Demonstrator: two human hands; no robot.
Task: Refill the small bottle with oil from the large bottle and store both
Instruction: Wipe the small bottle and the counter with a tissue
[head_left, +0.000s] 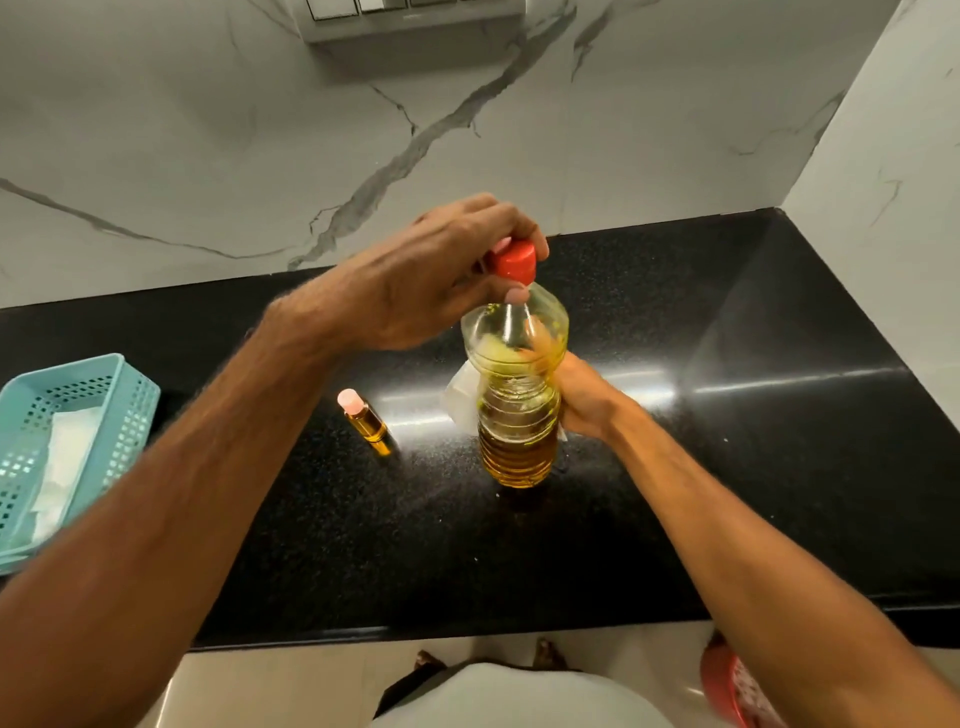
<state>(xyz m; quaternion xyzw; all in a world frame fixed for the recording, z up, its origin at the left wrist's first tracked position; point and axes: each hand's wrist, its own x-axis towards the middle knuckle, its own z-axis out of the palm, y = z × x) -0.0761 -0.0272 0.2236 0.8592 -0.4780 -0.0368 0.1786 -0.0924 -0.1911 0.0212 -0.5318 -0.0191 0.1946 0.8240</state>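
Large bottle upright; left hand pinching red cap; right hand gripping body.

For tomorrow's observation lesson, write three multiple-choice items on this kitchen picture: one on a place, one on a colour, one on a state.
1. Where does the small bottle stand?
A. in the blue basket
B. on the black counter, left of the large bottle
C. on the floor

2. What colour is the large bottle's cap?
A. red
B. green
C. white

3. What is the left hand doing?
A. resting flat on the counter
B. holding the small bottle
C. gripping the cap of the large bottle

Answers: 1 B, it stands on the counter beside the large bottle, outside the blue basket. 2 A, the cap is plainly red. 3 C, its fingers close round the cap while the right hand holds the bottle's body.
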